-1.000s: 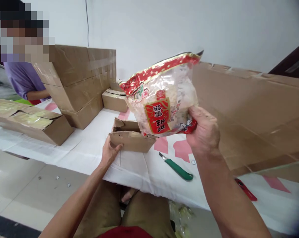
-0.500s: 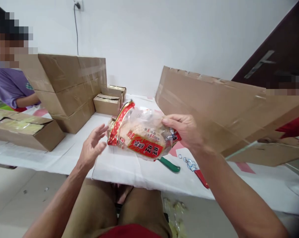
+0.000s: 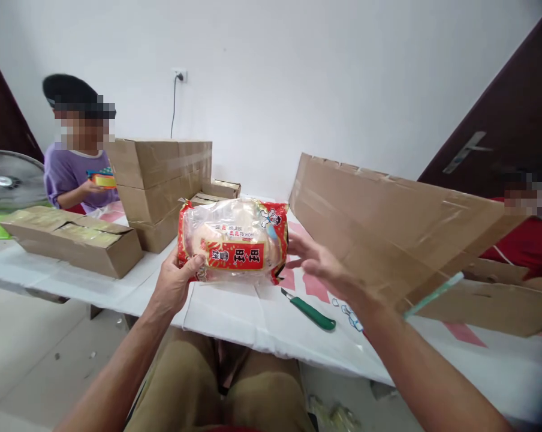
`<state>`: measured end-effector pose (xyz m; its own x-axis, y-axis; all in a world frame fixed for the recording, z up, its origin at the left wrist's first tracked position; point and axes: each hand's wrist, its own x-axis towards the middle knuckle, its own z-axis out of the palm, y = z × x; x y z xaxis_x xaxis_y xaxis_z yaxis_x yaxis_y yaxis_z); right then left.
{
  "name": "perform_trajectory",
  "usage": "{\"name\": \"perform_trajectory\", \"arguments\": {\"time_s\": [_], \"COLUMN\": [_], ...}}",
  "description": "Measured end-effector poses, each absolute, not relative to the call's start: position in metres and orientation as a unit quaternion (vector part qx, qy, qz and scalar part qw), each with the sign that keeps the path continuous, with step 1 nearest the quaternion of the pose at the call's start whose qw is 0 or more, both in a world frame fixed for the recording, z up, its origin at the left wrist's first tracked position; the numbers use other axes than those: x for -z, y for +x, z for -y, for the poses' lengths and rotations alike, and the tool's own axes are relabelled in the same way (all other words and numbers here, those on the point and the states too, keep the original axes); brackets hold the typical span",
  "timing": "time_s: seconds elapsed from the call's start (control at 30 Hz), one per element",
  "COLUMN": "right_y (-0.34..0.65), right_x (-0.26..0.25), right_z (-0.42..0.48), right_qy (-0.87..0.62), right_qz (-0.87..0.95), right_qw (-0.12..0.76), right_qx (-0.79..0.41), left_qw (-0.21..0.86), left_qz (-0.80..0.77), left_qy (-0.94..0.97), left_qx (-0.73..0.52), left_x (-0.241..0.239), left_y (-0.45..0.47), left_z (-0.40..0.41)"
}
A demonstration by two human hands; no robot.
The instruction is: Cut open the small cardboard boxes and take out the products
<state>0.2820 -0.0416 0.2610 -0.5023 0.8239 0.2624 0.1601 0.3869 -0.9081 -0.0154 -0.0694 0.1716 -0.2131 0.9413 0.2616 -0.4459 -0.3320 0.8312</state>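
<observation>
A clear and red bag of rice crackers [image 3: 235, 243] is held up over the table in front of me. My left hand [image 3: 177, 277] grips its left end, thumb on the front and the other fingers hidden behind. Just off the bag's right end is my right hand [image 3: 321, 264], slightly blurred, fingers stretched out and apart, with nothing in it. Below the bag a green utility knife [image 3: 310, 311] lies on the white-covered table, its blade end pointing up and left. Small blue-and-white cut-outs [image 3: 352, 318] lie beside the knife, partly behind my right forearm.
Stacked cartons [image 3: 156, 180] stand at the left, with a long open carton [image 3: 73, 240] in front of them. A large cardboard sheet or box side [image 3: 388, 222] leans at the right. One person [image 3: 80, 171] sits behind the left stack; another in red [image 3: 518, 240] is far right.
My left hand has taken hold of the bag's left end, and my right hand has let go of its right end. The bag now faces me more squarely. The view has shifted left.
</observation>
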Motion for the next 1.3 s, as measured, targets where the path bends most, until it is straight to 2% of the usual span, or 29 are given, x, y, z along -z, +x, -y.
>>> {"name": "perform_trajectory", "arguments": {"time_s": [0.17, 0.33, 0.63, 0.73, 0.83, 0.97, 1.07, 1.3], "right_y": [0.24, 0.235, 0.239, 0.24, 0.248, 0.274, 0.293, 0.291], "right_x": [-0.27, -0.302, -0.298, -0.297, -0.295, -0.286, -0.271, -0.244], "right_z": [0.053, 0.056, 0.065, 0.065, 0.058, 0.035, 0.015, -0.007], "right_qy": [-0.364, -0.285, -0.282, -0.305, -0.338, -0.351, -0.376, -0.41], "right_qz": [0.683, 0.675, 0.699, 0.686, 0.659, 0.618, 0.589, 0.56], "right_qw": [0.478, 0.513, 0.461, 0.471, 0.515, 0.586, 0.618, 0.636], "right_qx": [-0.415, -0.448, -0.469, -0.463, -0.432, -0.389, -0.359, -0.337], "left_qw": [0.463, 0.408, 0.447, 0.447, 0.436, 0.383, 0.388, 0.427], "left_qz": [-0.297, -0.271, -0.251, -0.254, -0.262, -0.424, -0.492, -0.475], "left_qy": [0.414, 0.458, 0.482, 0.508, 0.494, 0.461, 0.46, 0.503], "left_qx": [-0.725, -0.742, -0.71, -0.691, -0.705, -0.679, -0.629, -0.583], "left_x": [-0.207, -0.247, -0.238, -0.231, -0.214, -0.162, -0.118, -0.068], "left_y": [-0.01, -0.02, -0.029, -0.032, -0.041, -0.055, -0.05, 0.031], "left_z": [0.062, 0.061, 0.063, 0.056, 0.034, -0.007, -0.033, -0.09]}}
